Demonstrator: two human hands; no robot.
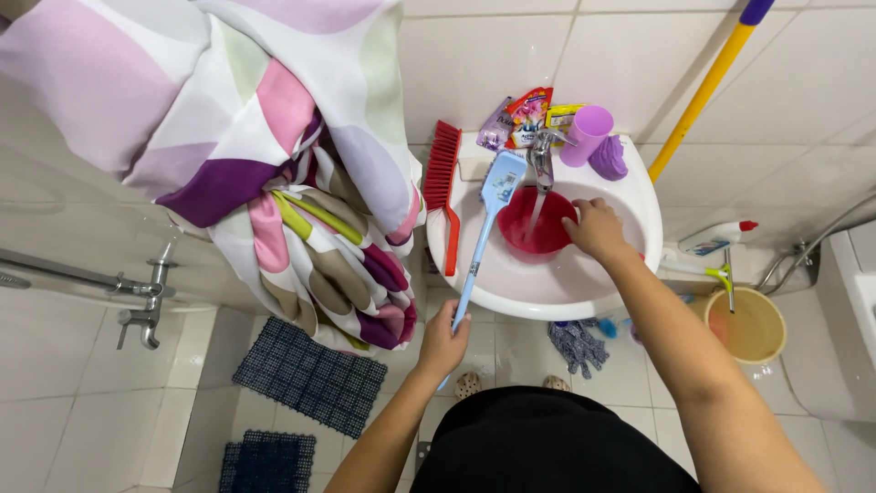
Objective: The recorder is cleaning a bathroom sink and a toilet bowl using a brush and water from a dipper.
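Gripping the rim of a red bowl (538, 222) in the white sink (639, 196), the right hand (595, 228) steadies it under the running tap (542, 157); the left hand (442, 342) clasps a blue long-handled brush (493, 205), apparently resting its head against the basin's edge.

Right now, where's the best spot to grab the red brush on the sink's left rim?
Grip the red brush by its slim handle, the end nearest you, coming from the left outside the sink. The bristle head points toward the wall, and the blue brush crowds its right side.
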